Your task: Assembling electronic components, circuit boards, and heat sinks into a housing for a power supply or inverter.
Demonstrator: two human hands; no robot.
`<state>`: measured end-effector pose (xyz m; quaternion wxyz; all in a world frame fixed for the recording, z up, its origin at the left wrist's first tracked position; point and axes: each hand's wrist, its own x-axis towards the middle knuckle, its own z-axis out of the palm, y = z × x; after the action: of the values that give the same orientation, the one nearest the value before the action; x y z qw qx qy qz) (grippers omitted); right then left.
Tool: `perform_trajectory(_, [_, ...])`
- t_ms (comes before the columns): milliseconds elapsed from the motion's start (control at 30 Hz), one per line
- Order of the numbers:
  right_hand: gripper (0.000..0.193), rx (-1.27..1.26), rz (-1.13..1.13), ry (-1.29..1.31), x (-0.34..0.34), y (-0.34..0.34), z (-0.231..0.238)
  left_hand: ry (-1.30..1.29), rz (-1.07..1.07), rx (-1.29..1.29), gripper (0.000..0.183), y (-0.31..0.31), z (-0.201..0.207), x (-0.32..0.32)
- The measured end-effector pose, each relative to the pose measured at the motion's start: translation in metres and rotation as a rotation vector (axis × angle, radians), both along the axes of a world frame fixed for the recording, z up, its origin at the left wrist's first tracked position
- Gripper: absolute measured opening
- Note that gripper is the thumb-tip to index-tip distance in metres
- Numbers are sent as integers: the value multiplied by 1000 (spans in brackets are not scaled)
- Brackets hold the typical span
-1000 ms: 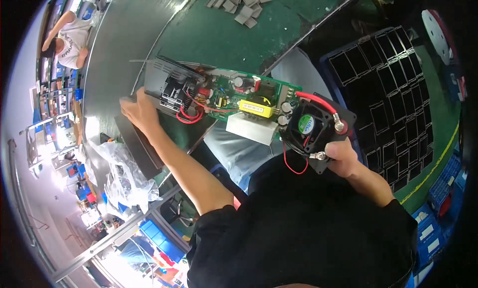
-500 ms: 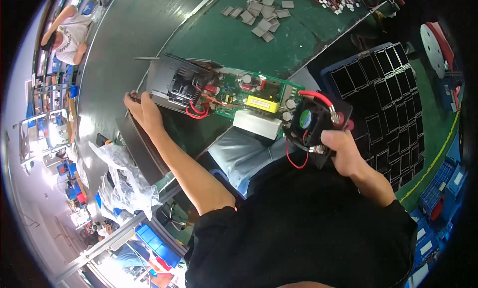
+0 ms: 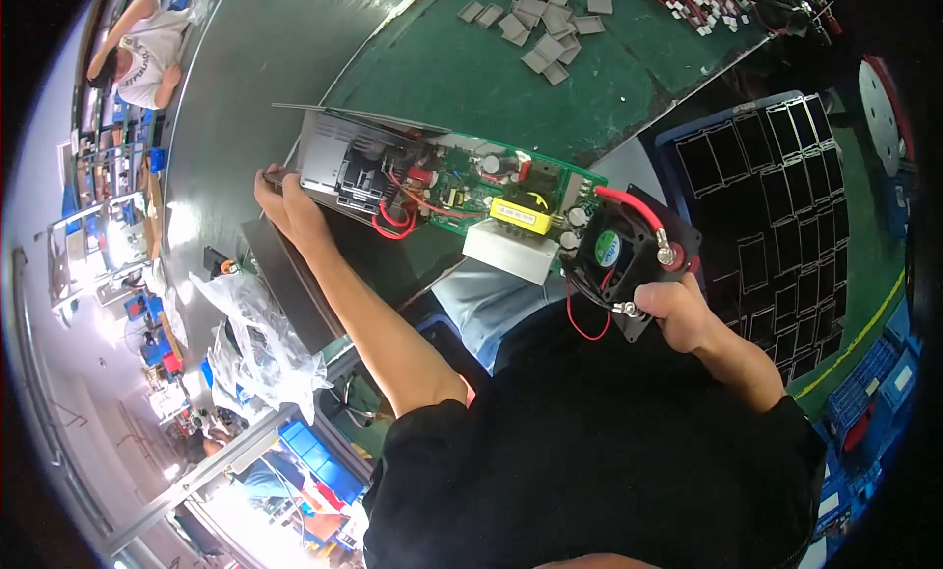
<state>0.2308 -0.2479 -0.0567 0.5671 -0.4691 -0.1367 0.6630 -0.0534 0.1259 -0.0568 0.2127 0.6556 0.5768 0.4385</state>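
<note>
Board (image 3: 491,191): centre frame, held above the green table (image 3: 442,68), between both hands.
Left hand (image 3: 287,207): fingers closed on the metal case (image 3: 344,161) end.
Right hand (image 3: 678,309): fingers gripping the black fan (image 3: 624,250).

The green printed circuit board (image 3: 491,191) lies between the ribbed metal heat-sink housing (image 3: 344,161) at left and the square black cooling fan (image 3: 619,255) at right; small grey flat pads (image 3: 540,28) lie behind it on the green table mat (image 3: 432,68).

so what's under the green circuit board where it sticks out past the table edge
A pale metal block hangs beneath the green circuit board, with the person's blue-clad lap below. The board's underside itself is hidden.
</note>
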Motion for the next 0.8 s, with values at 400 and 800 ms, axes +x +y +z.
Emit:
perform_trajectory(400, [64, -52, -121, 199, 14, 12, 2, 550, 51, -73, 29, -108, 80, 47])
perform_trajectory(800, [92, -3, 43, 79, 21, 22, -11, 686, -305, 134, 13, -173, 75, 77])
